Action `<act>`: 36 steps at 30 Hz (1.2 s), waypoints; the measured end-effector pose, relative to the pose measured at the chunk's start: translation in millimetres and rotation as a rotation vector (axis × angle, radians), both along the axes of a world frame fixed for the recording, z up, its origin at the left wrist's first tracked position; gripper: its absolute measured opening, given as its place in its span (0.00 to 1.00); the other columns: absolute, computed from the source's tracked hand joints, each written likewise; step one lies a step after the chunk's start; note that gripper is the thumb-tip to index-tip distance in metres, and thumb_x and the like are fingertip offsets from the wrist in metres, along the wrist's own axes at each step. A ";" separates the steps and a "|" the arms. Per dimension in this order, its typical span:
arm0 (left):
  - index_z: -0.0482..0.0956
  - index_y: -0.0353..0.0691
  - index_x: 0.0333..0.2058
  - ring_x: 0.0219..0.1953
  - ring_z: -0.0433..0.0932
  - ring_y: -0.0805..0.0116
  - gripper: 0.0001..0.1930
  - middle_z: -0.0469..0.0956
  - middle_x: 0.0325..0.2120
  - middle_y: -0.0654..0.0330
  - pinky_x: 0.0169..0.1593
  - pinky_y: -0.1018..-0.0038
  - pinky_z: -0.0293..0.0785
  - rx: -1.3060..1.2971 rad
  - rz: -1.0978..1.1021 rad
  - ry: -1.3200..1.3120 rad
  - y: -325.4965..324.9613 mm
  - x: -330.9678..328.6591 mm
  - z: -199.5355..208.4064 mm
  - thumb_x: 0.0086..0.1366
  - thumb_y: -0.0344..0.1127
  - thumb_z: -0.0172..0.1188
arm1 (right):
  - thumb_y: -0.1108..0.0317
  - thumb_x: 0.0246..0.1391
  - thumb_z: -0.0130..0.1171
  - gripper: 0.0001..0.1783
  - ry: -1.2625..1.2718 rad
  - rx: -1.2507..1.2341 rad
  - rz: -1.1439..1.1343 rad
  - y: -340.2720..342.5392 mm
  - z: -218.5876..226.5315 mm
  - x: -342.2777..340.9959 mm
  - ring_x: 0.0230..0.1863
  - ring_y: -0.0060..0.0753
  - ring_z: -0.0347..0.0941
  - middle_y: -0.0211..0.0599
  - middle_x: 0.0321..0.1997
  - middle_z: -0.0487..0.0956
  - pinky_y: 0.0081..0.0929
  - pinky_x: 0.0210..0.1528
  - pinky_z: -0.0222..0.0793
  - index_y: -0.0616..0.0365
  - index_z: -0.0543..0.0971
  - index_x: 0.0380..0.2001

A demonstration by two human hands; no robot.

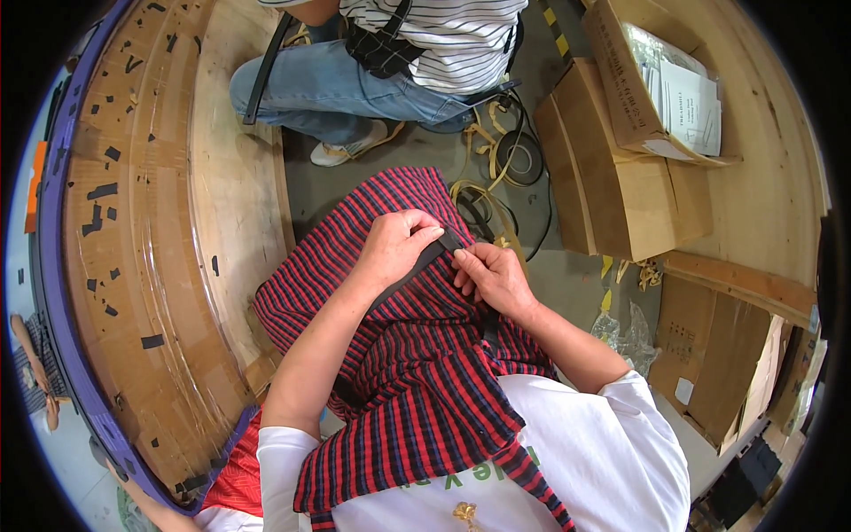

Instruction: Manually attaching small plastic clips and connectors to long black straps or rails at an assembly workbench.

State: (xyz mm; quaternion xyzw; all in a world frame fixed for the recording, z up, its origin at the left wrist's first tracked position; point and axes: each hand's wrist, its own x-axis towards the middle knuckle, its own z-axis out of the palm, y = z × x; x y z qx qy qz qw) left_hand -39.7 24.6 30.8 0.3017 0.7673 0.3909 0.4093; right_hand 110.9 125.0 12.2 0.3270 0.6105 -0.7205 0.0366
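A flat black strip (410,286) lies over my lap, on a red, blue and black striped apron (332,264). My left hand (396,249) is closed, pinching the strip between thumb and fingers close to its bend. Just to the right, my right hand (498,278) has its thumb and fingertips closed on the strip too. Part of the strip hangs below my right hand against the apron. What kind of band it is, I cannot make out.
At left stands a cardboard-covered bench (142,222) with a purple edge and scattered black scraps. A seated person in jeans (346,84) is ahead. Cartons (612,168), an open box of papers (678,97) and a wooden shelf are right. Tape rolls (517,158) and yellow straps lie on the floor.
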 end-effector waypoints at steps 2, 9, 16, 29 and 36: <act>0.76 0.31 0.31 0.27 0.74 0.77 0.11 0.77 0.24 0.59 0.33 0.79 0.70 0.005 -0.001 0.006 0.6 0.2 -0.7 0.55 0.34 0.55 | 0.61 0.54 0.49 0.16 -0.005 -0.002 -0.005 0.5 -0.7 -0.4 0.15 0.15 0.67 0.29 0.15 0.73 0.14 0.14 0.62 0.63 0.74 0.22; 0.77 0.32 0.30 0.26 0.74 0.77 0.10 0.77 0.23 0.60 0.32 0.79 0.70 -0.003 0.004 0.037 2.7 1.4 -0.7 0.55 0.34 0.55 | 0.61 0.54 0.49 0.16 -0.019 -0.020 -0.007 2.2 -1.2 -1.6 0.14 0.16 0.68 0.30 0.14 0.73 0.14 0.13 0.61 0.63 0.74 0.22; 0.76 0.32 0.29 0.26 0.74 0.76 0.09 0.77 0.23 0.59 0.32 0.79 0.70 0.056 -0.005 0.121 3.4 2.3 -10.2 0.55 0.33 0.55 | 0.61 0.55 0.49 0.17 -0.032 -0.019 -0.006 3.0 -4.2 -2.7 0.14 0.16 0.68 0.31 0.14 0.73 0.15 0.12 0.61 0.64 0.74 0.22; 0.75 0.35 0.25 0.24 0.74 0.67 0.06 0.74 0.23 0.57 0.30 0.73 0.69 0.023 -0.017 0.414 7.1 11.3 -11.8 0.53 0.33 0.56 | 0.62 0.54 0.48 0.17 -0.138 0.030 0.042 6.1 -5.1 -15.5 0.10 0.19 0.66 0.34 0.12 0.73 0.17 0.11 0.61 0.65 0.73 0.20; 0.74 0.34 0.28 0.30 0.73 0.59 0.04 0.73 0.27 0.56 0.35 0.69 0.71 0.204 0.077 0.688 -3.2 34.2 -20.8 0.53 0.28 0.55 | 0.62 0.54 0.47 0.16 -0.110 0.039 0.052 4.1 -6.7 -13.4 0.10 0.18 0.65 0.33 0.12 0.72 0.17 0.11 0.60 0.64 0.73 0.20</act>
